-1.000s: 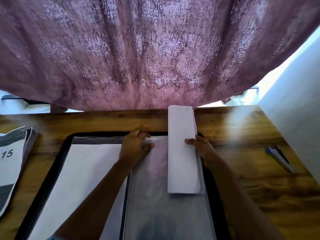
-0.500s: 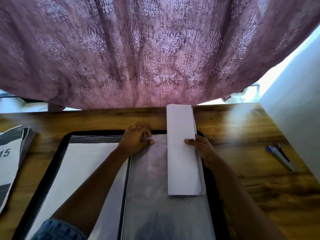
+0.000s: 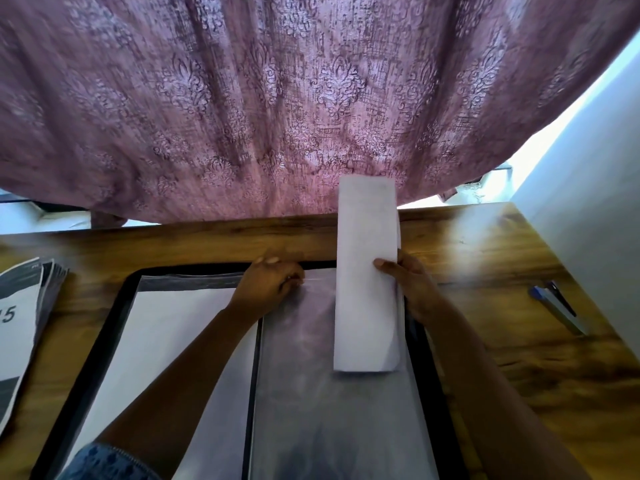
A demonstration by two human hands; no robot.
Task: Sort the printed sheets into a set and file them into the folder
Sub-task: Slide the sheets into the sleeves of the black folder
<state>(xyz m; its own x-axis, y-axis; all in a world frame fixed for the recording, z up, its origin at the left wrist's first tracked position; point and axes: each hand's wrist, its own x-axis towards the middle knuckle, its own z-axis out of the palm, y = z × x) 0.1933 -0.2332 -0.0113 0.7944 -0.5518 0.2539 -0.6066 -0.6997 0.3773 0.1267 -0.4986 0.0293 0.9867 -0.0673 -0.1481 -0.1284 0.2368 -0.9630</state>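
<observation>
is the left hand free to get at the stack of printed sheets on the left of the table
Probably not yet: the left hand is pinching the folder's clear sleeve at its top edge. Nothing lies between it and the printed stack, so letting go would leave the way open.

Bare table (image 3: pixel 485 244) right of folder (image 3: pixel 420 341), pens (image 3: pixel 554 306) aside.

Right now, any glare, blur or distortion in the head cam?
Head view: bright glare on the table at far right, window gap blown out; wide-angle bending of the table edge; left hand slightly motion-blurred; plastic sleeve hazy with reflections.
</observation>
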